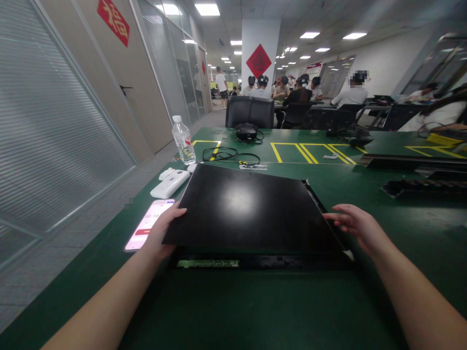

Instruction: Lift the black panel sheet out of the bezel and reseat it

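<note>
A flat black panel (pixel 244 209) with a glossy glare spot lies over a black frame (pixel 292 261) on the green table. The frame shows along the near and right sides, with a green circuit strip (pixel 207 263) at its near left. My left hand (pixel 165 228) grips the panel's left edge, thumb on top and fingers underneath, mostly hidden. At the right edge is my right hand (pixel 352 224), its fingers apart and their tips at the panel's side.
Left of the panel are a lit phone (pixel 149 224), a white device (pixel 170 183) and a water bottle (pixel 183 141). Black cables (pixel 226 154) and a black device (pixel 247 131) lie beyond. Dark strips (pixel 423 188) rest at the right. People sit in the background.
</note>
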A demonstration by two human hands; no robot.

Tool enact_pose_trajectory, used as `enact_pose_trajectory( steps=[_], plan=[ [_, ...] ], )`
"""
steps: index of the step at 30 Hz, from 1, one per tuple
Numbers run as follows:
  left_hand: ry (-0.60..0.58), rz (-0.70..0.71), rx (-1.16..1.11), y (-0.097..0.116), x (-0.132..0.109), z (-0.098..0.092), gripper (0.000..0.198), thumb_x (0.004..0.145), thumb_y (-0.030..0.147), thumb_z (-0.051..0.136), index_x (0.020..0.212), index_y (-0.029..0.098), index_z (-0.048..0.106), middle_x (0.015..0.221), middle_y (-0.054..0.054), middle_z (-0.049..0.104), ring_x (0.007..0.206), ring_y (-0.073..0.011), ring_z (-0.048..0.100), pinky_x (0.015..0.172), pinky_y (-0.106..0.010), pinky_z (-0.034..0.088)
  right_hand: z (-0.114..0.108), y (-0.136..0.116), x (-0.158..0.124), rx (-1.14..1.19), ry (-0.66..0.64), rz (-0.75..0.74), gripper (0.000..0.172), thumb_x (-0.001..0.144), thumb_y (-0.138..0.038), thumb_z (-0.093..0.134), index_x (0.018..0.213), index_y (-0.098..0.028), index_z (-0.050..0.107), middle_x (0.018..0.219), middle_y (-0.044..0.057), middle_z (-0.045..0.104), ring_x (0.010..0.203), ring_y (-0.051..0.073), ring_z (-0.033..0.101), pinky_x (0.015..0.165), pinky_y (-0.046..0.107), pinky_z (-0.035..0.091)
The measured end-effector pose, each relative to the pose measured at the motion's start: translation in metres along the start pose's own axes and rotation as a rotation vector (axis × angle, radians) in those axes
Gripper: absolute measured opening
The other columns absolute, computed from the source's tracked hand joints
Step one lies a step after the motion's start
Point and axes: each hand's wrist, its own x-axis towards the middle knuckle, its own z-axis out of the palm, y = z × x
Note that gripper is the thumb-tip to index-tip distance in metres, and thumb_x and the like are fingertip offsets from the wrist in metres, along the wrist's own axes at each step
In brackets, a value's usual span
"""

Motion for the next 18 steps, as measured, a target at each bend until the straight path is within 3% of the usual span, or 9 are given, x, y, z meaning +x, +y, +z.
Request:
enact_pose_trajectory(
  steps=[5,12,18],
  plan=[
    [0.009,-0.050,0.054,-0.001,-0.001,0.001,0.037,0.065,0.027,0.083,0.102,0.023,0.078,0.082,-0.004,0.084,0.070,-0.0299,0.080,0.056,-0.032,0.062,-0.003,0.004,0.006,-0.035,0.015,-0.031,0.022,0.075,-0.042,0.069,0.087,-0.025,0.064,0.081,0.013,0.081,0.061,0.018,0.059,0.048,0.026,0.039],
    [-0.016,-0.062,0.072,-0.003,0.002,-0.001,0.056,0.068,0.027,0.085,0.124,0.025,0.076,0.098,-0.008,0.086,0.079,-0.0335,0.082,0.061,-0.036,0.063,-0.008,0.008,0.013,-0.069,-0.003,-0.045,0.024,0.073,-0.043,0.071,0.086,-0.024,0.065,0.086,0.015,0.083,0.062,0.019,0.061,0.047,0.027,0.041],
    [-0.024,-0.068,0.081,-0.005,0.004,-0.002,0.058,0.069,0.027,0.087,0.126,0.025,0.076,0.094,-0.009,0.085,0.083,-0.0348,0.082,0.060,-0.034,0.060,-0.010,0.010,0.016,-0.114,-0.003,-0.085,0.022,0.073,-0.043,0.071,0.083,-0.024,0.066,0.087,0.015,0.082,0.062,0.019,0.061,0.046,0.028,0.040]
  ],
)
